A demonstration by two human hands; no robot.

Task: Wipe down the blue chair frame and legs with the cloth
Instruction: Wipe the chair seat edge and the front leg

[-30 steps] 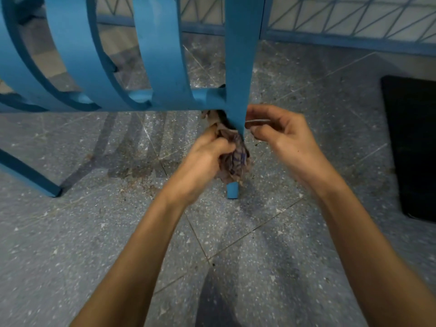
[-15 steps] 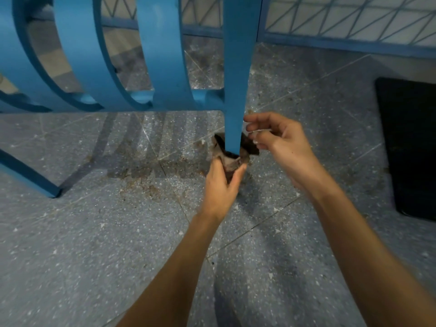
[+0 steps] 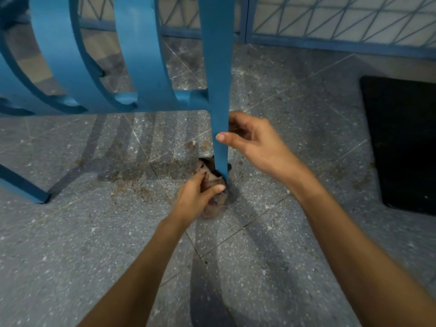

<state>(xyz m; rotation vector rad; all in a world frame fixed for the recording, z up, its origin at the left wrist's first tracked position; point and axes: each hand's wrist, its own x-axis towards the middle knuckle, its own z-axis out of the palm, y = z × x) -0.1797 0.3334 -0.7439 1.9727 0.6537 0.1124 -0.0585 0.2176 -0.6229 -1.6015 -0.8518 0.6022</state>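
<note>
The blue chair (image 3: 146,74) fills the upper left, its curved back slats joined to a cross rail. One straight blue leg (image 3: 220,114) runs down the middle to the floor. A brownish patterned cloth (image 3: 213,204) is bunched around the very bottom of that leg, hiding its foot. My left hand (image 3: 195,197) is shut on the cloth at floor level. My right hand (image 3: 254,140) grips the same leg higher up, thumb across its front and fingers behind it.
Speckled grey floor tiles (image 3: 94,256) carry brown dirt left of the leg. Another chair leg (image 3: 23,185) touches down at far left. A black mat (image 3: 401,142) lies at the right. A blue lattice railing (image 3: 330,27) runs along the back.
My left hand has slid the cloth down the leg from just under the cross rail to the floor. My right hand has kept its hold on the leg, closing around it more.
</note>
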